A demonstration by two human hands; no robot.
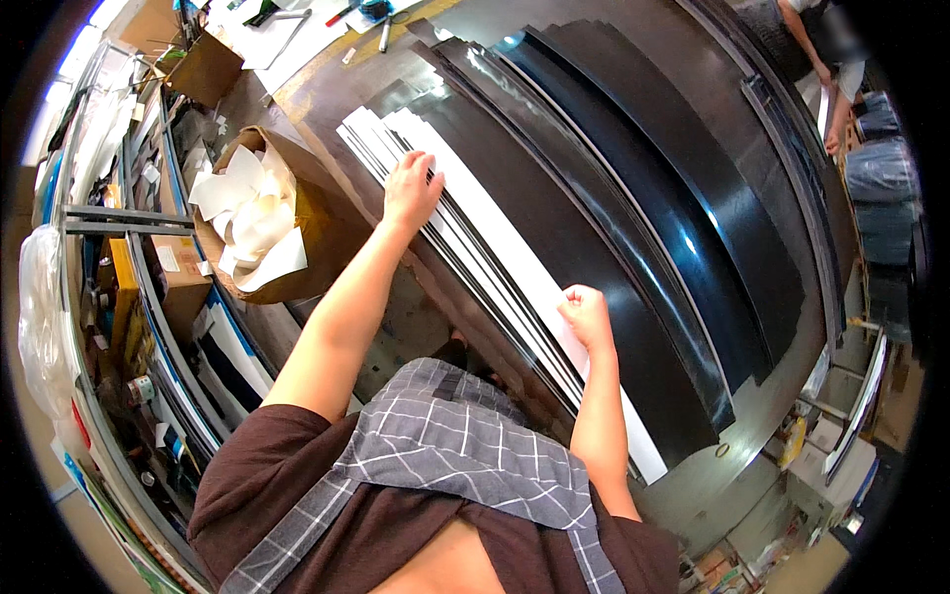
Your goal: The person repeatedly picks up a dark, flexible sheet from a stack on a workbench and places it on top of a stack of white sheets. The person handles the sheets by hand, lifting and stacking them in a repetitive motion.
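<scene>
A long white strip [520, 259] lies slantwise on the table along the near side of dark sheets. Beside its near-left edge, a bundle of narrow white and black strips [485, 280] runs parallel to it. My left hand [411, 191] is closed over the upper part of these strips, its fingers curled at the white strip's edge. Farther down, my right hand [588, 315] makes a fist at the white strip's far edge. Anything pinched inside that fist is hidden. Glossy black sheets [633, 233] lie stacked beyond the strips, with their edges staggered.
A cardboard box [327, 203] full of white scraps [252, 213] stands left of the table. Racks with sheets and boxes line the left side. At the far end lie a marker [385, 38] and papers. Another person's hands [836, 124] show at upper right.
</scene>
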